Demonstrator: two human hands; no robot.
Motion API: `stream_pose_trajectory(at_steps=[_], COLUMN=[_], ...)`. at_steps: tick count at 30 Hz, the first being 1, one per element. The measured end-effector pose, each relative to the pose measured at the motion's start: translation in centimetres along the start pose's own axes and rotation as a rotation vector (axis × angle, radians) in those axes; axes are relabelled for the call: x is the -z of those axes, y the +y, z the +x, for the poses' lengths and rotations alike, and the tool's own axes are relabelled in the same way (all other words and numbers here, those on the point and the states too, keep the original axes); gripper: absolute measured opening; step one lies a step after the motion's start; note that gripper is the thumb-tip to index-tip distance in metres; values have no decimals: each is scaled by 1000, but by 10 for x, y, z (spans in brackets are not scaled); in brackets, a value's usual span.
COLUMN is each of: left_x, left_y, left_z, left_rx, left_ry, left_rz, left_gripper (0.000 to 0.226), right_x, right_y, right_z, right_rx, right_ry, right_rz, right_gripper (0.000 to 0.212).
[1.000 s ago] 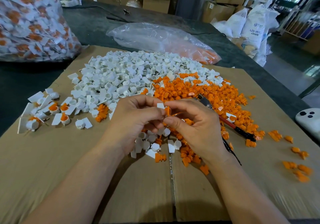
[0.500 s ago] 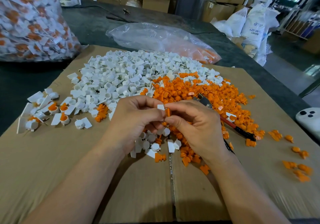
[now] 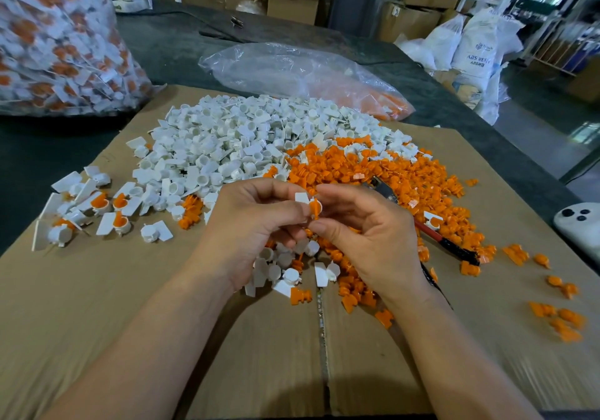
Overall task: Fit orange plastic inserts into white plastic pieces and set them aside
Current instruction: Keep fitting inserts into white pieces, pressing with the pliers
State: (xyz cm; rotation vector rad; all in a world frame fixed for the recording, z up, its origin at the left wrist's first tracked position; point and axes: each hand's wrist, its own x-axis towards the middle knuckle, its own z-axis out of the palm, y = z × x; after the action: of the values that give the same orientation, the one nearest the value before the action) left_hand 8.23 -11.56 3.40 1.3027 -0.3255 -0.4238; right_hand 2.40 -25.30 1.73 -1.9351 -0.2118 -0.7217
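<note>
My left hand [image 3: 256, 221] pinches a white plastic piece [image 3: 302, 198] above the cardboard. Its fingertips meet those of my right hand [image 3: 367, 234], which pinches an orange insert [image 3: 314, 209] against the white piece. Behind the hands lie a heap of white pieces [image 3: 233, 147] and, to its right, a heap of orange inserts [image 3: 383, 173]. A few fitted white-and-orange pieces [image 3: 107, 205] lie at the left of the cardboard.
The cardboard sheet [image 3: 130, 306] covers a dark table. A full bag of fitted pieces [image 3: 58, 46] stands at back left, a near-flat clear bag [image 3: 302, 75] behind the heaps. A red-and-black tool [image 3: 448, 241] lies among the inserts. A white phone [image 3: 578, 221] sits at right.
Both hands have stayed together at the same spot. The orange insert sits a little deeper against the white piece between the fingertips.
</note>
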Motion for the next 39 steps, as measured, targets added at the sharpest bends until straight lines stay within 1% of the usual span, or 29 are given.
stream_pose_trajectory(at_steps=[6,13,22,27,32,36,37,39], left_x=[-1,0,2,2,1,1,0,-1], left_y=[0,0,0,0,-2,-2,-2,-1], left_z=[1,1,2,1,0,0,0,-1], left_rx=[22,61,102,81,26,7,6,4], left_ry=[26,15,21,12,3,-9,-15,-27], left_rz=[-27,-38,-68,-33,16,32,31,18], left_gripper=[21,16,13,14,16,22,20,8], right_x=[1,1,1,0,-1,0,0,1], right_y=[1,3,3,0,-3,-2,-2,-1], right_z=[0,0,-1,-1,-1,-1,-1,-1], right_rx=[-26,-46,-45,-37,-39,-46,-46,-50], right_ry=[-4,-14,-31,-27,-27,-13,-12,-11], right_rz=[6,16,50,51,48,53,58,70], right_gripper=[38,37,42,38,39,37,37,36])
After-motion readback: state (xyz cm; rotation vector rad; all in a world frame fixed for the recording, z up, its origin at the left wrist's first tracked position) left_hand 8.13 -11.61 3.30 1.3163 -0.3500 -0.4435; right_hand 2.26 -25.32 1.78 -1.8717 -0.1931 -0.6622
